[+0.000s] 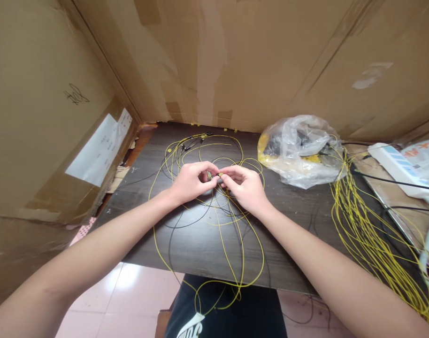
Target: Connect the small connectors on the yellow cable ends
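My left hand (195, 180) and my right hand (245, 187) meet above the middle of the dark table, both with fingers closed in a pinch. Between their fingertips is a small dark and yellow piece (219, 178), too small to make out exactly, among the wires. Thin yellow wires (263, 253) loop around and under both hands, and some hang over the front edge onto my lap. Thin black wires mingle with them. Beyond my left hand, black wire ends (186, 146) lie on the tabletop.
A clear plastic bag (302, 157) with dark and yellow contents sits at the back right. A thick bundle of yellow wires (362, 234) drapes off the right side, near a white power strip (401, 166). Cardboard walls (214, 61) enclose the table (137, 234) at the back and sides.
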Motion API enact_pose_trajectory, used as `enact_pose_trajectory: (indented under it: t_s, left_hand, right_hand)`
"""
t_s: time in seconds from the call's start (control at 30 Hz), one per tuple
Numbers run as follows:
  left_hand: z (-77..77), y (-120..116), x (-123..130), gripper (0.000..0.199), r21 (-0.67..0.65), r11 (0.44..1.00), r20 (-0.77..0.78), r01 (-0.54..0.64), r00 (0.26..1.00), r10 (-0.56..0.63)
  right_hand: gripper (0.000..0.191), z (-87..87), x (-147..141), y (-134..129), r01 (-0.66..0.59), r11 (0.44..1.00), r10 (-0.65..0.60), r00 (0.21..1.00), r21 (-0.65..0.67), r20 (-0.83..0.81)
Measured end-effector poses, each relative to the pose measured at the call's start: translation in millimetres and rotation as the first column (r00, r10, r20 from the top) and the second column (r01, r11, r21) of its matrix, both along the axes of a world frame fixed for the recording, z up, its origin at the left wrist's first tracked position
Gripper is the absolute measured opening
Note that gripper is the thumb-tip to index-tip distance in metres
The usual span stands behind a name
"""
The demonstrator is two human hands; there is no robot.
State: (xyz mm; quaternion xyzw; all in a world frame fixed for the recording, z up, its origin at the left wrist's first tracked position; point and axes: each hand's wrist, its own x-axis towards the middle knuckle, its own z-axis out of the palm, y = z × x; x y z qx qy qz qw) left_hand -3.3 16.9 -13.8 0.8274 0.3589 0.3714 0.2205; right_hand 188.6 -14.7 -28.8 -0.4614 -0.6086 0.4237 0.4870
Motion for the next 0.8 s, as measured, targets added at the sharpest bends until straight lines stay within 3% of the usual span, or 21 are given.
enact_pose_trajectory:
  t_s: [0.27,0.57,0.8]
  left_hand:
    - [0.5,-0.8,1.0,0.010,0.101,0.995,-0.042,-0.023,0.999,0.028]
    - [-1.0,0.7,0.2,0.013,0.051,0.999,-0.004,-0.001,1.000,0.001]
    - [0.0,1.3,1.1,0.011,0.009,1.000,0.018,0.022,1.000,-0.022]
  right_hand:
    - [0.025,-0.5,-0.1,0.0,-0.010,1.000,0.010,1.000,-0.005,0.007]
    - [0.034,0.4,0.7,-0.4,-0.014,1.000,0.013,1.000,-0.025,-0.025]
    - [0.024,2.9,-0.4,-1.1,0.025,1.000,-0.025,0.999,0.003,0.032]
